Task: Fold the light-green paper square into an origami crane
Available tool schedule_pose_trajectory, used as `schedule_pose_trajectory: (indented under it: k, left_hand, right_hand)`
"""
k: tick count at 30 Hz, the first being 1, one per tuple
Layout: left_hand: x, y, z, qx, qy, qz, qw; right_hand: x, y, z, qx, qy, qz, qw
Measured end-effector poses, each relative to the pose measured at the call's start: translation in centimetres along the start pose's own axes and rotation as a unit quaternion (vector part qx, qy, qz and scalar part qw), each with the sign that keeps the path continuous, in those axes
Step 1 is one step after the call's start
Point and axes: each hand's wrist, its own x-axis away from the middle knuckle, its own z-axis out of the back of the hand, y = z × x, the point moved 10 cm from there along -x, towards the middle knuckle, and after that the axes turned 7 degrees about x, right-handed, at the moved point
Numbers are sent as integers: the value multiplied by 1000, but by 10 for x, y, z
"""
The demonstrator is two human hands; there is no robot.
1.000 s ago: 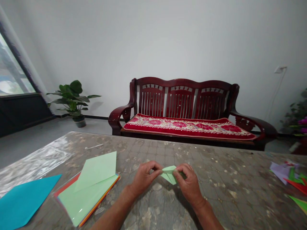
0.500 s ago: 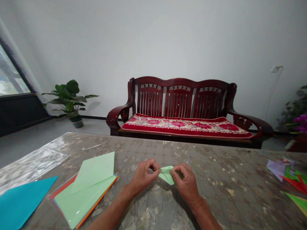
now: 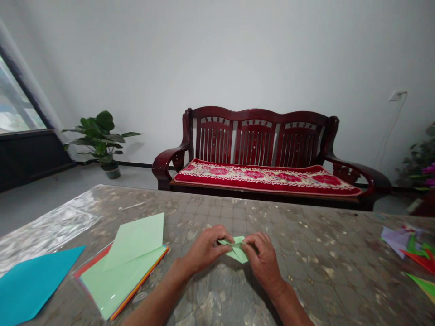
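Observation:
A small folded piece of light green paper (image 3: 239, 254) is held between my two hands, just over the table. My left hand (image 3: 213, 246) pinches its left part between thumb and fingers, and a green tip shows past the fingertips. On the other side, my right hand (image 3: 263, 256) grips the right edge with thumb and forefinger. Creases and layered flaps show in the middle of the paper. Part of each side is covered by my fingers.
Left of my arms lies a stack of coloured paper (image 3: 118, 280) with a loose green sheet (image 3: 139, 237) on top. A blue sheet (image 3: 37, 285) lies farther left. Folded coloured paper pieces (image 3: 413, 246) sit at the right. Beyond the table (image 3: 322, 244) stands a wooden bench (image 3: 253, 145).
My left hand has moved slightly right, farther over the folded paper, and a green tip now shows beyond its fingers. My right hand keeps its pinch. The view has shifted a little.

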Motion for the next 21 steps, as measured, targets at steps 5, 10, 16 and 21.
schedule_pose_trajectory:
  k: [5,10,16,21]
  left_hand:
    - [3,5,-5,-24,-30,-45,998]
    - [3,6,-2,-17,-29,-77,996]
    - [1,-1,2,27,2,-43,999]
    - [3,-4,6,57,50,-13,997]
  right_hand:
    - [2,-2,-4,-10,-14,10,1000]
    - [3,-4,-6,-24,-24,16,999]
    - [2,-5,-3,-30,-7,19,999]
    - [2,-4,0,-32,8,7,999]
